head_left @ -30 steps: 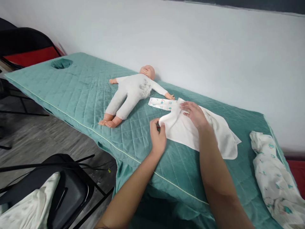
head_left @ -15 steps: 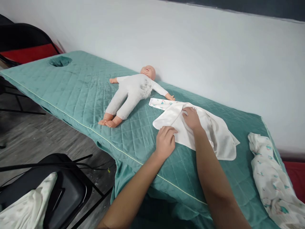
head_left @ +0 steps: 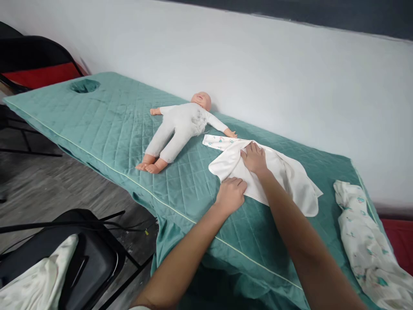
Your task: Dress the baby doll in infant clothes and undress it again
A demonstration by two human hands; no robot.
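Observation:
A white baby shirt [head_left: 292, 176] lies spread and rumpled on the green quilted bed cover [head_left: 193, 185], mostly plain side up. One of its sleeves, printed with small coloured figures, points left towards the doll. My left hand [head_left: 230, 196] is closed on the shirt's near edge, its fingers curled over the cloth. Higher up, near the base of the printed sleeve, my right hand [head_left: 254, 157] rests on the fabric with fingers stretched out. Beyond the shirt, a baby doll [head_left: 182, 120] with a white cloth body lies on its back, one hand close to the sleeve.
Rolled printed cloth [head_left: 363, 232] sits at the bed's right end. A black folding chair [head_left: 93, 245] with pale printed cloth [head_left: 41, 280] on it stands at lower left. Another chair [head_left: 35, 60] is behind the bed's far left end, near the face hole [head_left: 84, 85]. A white wall [head_left: 274, 73] runs behind.
My left hand has moved slightly right onto the shirt's near edge. My right hand has shifted a little left and flattened on the cloth. The doll stays put.

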